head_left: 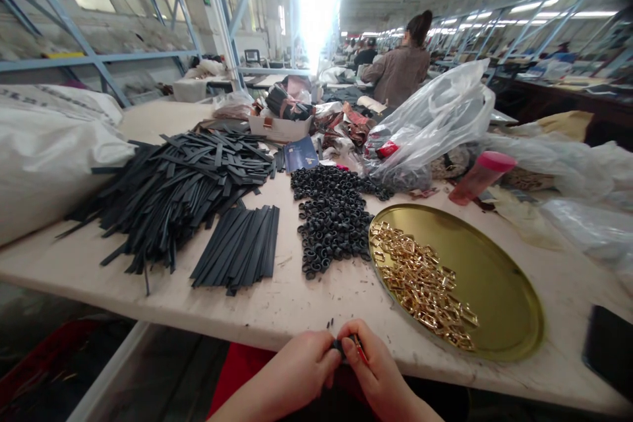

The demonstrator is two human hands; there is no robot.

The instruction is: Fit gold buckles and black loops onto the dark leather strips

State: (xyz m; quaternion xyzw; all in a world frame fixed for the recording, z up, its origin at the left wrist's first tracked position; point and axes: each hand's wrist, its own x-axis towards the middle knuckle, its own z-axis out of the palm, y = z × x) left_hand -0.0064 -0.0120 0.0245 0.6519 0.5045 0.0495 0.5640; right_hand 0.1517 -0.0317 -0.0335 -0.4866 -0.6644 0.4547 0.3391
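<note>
At the front edge of the table, my left hand (311, 359) and my right hand (370, 362) meet. Pinched in my left fingers is a small black strip piece (338, 345), mostly hidden by both hands. My right hand is closed around a small red-handled tool (362, 351); its working end is hidden, so its kind cannot be made out. Beyond the hands lies a heap of small black loops (331, 221). A gold tray (499, 283) with gold metal buckles (420, 273) on its left side sits to the right.
Left of the loops are a neat row of black strips (240, 247) and a larger loose pile (188, 184). A white sack (49, 158) stands far left. Behind are a clear plastic bag (435, 119) and a pink-lidded jar (479, 178). A dark phone-like slab (610, 349) lies right.
</note>
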